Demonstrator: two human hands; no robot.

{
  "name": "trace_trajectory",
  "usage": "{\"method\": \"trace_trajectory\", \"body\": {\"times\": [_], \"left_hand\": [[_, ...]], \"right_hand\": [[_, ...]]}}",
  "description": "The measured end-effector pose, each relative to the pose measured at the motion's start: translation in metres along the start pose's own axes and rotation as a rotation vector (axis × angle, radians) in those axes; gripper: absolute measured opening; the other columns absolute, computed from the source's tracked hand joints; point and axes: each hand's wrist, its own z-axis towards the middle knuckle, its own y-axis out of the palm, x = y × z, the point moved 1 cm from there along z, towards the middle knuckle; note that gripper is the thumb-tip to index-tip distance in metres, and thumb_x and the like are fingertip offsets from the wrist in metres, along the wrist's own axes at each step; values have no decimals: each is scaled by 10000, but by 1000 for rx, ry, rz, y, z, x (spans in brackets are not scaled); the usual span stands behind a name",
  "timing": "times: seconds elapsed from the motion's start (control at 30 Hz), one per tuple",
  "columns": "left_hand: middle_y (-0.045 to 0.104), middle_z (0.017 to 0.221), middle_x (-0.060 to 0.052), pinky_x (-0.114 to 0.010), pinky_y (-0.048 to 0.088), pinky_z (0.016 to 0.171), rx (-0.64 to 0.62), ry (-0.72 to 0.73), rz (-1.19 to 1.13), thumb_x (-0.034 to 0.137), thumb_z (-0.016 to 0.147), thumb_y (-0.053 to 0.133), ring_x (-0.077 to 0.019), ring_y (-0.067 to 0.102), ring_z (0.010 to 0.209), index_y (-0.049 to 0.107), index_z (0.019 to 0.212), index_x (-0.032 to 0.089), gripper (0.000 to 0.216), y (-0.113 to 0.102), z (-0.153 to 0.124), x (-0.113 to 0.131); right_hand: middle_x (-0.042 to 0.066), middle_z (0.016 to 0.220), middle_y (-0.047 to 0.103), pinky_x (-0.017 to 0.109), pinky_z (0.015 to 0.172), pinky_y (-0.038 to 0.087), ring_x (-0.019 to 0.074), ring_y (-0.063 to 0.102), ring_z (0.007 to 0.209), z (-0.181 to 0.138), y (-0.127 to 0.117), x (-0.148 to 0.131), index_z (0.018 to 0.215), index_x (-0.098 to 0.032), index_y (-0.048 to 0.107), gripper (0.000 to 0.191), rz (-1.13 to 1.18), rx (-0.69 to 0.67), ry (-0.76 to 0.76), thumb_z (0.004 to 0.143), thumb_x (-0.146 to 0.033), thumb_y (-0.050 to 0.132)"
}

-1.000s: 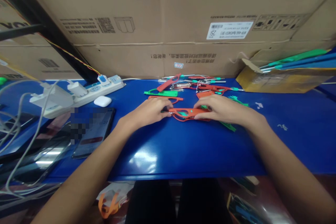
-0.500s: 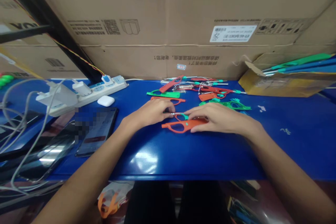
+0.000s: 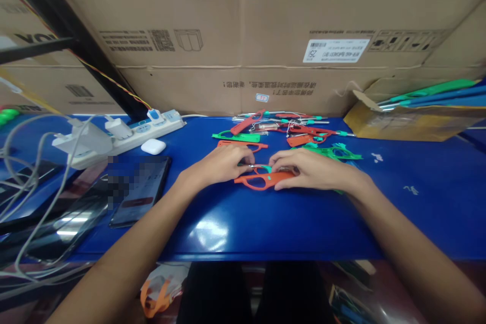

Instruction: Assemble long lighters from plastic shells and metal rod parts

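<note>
An orange utility lighter casing (image 3: 261, 181) with a loop handle lies just in front of my hands on the blue table. My right hand (image 3: 311, 168) is closed over the casing's right part, thumb at its near edge. A thin metal lighter rod (image 3: 258, 165) is pinched by the fingertips of my left hand (image 3: 228, 163). Beside the right fingertips shows a small teal piece (image 3: 268, 168). The right fingers hide part of the casing. Behind my left hand lies another orange casing half (image 3: 258, 146), and beyond it a green casing (image 3: 237, 136).
Red lighter parts (image 3: 309, 130) with metal tubes and green pieces (image 3: 334, 151) lie at the back. A carton (image 3: 402, 124) of green and blue pieces stands right. Left are a power strip (image 3: 167, 121), white earbud case (image 3: 153, 146), phone (image 3: 142, 192) and cables.
My right hand has shifted slightly, its fingers bending more over the casing. The left hand stays almost in place with the rod.
</note>
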Motion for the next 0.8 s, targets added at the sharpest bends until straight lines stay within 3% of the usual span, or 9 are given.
{"method": "trace_trajectory", "body": {"times": [0.37, 0.6, 0.8], "left_hand": [[726, 984, -38, -270, 423, 676, 10, -18, 11, 224, 940, 614, -167, 639, 825, 707, 1001, 184, 118, 0, -2, 0], [718, 983, -38, -263, 423, 663, -15, 5, -46, 219, 943, 600, -148, 619, 789, 710, 972, 179, 120, 0, -1, -4], [710, 1027, -53, -278, 451, 737, -17, 31, -67, 244, 948, 624, -167, 636, 878, 708, 1006, 173, 124, 2, -1, -7]], "right_hand": [[70, 1076, 690, 310, 711, 422, 215, 628, 893, 0, 3, -9, 1027, -194, 688, 313, -153, 1, 55, 952, -492, 629], [64, 1320, 634, 366, 888, 459, 244, 637, 1066, -8, -1, 0, 1112, -230, 722, 352, -149, 59, 11, 953, -524, 612], [83, 1225, 676, 368, 880, 463, 262, 639, 1063, -14, -11, 14, 1145, -215, 691, 375, -215, 139, 40, 942, -522, 625]]}}
